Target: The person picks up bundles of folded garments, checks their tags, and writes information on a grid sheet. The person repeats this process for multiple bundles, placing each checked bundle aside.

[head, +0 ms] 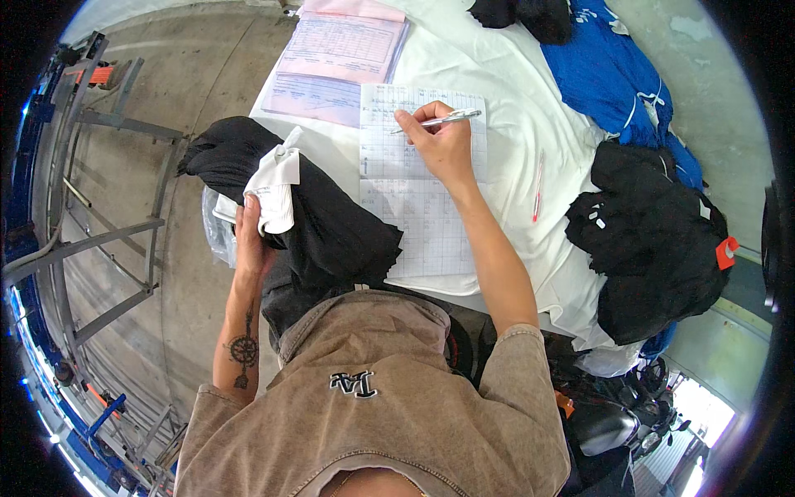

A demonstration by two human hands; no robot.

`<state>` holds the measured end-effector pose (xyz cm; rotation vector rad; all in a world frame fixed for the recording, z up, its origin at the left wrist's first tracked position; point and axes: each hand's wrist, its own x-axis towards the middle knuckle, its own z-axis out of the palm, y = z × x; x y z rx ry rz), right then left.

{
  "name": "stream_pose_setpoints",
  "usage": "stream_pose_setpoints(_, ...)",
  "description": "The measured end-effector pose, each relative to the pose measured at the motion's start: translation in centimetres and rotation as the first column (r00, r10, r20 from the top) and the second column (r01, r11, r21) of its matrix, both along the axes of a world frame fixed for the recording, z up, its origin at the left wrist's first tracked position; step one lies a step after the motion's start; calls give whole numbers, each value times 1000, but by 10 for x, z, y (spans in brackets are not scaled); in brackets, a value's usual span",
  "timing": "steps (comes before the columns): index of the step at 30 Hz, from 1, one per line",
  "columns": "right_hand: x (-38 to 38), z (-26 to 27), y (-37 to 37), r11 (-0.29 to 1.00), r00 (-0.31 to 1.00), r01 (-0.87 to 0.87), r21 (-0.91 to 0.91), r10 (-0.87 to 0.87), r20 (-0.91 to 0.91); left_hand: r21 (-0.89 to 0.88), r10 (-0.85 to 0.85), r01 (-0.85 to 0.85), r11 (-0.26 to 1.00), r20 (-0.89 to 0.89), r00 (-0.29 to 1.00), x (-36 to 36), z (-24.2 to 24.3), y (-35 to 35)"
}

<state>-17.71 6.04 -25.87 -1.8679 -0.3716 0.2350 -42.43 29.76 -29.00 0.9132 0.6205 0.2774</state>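
Observation:
My right hand [440, 140] is closed around a ballpoint pen [463, 115], its tip over the upper page of an open grid-paper notebook [428, 230] with handwriting. My left hand [248, 227] holds a folded white cloth piece [277, 208] against a bundle of black fabric [323, 217]; the bundle overlaps the notebook's lower left corner. Something flat and white sticks out beside the left fingers; what it is, I cannot tell. Pink printed form sheets [341, 46] lie partly under the notebook's upper left edge. A red-capped pen [538, 192] rests on the white cloth to the right.
White cloth [509, 68] covers the table. Blue fabric [590, 68] and a black fabric pile [658, 248] with a red tag lie along the right side. Metal frames [112, 248] stand on the concrete floor at left. A motorcycle [608, 422] is at the lower right.

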Motion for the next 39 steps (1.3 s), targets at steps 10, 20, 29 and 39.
stream_pose_setpoints(10,20,-5,-14,946,967,250,207,-232,-107,16,40,-39,999,-68,997,-3,0,-3)
stream_pose_setpoints(20,-11,-22,10,997,982,45,59,-55,180,-15,36,-37,999,-78,996,-5,-2,-1)
stream_pose_setpoints(29,-13,-22,10,998,969,58,30,-63,240,-4,18,-19,1000,-64,998,-4,0,-3)
stream_pose_setpoints(39,-14,-20,11,998,970,57,17,-59,234,46,-17,20,999,-74,997,-6,-2,0)
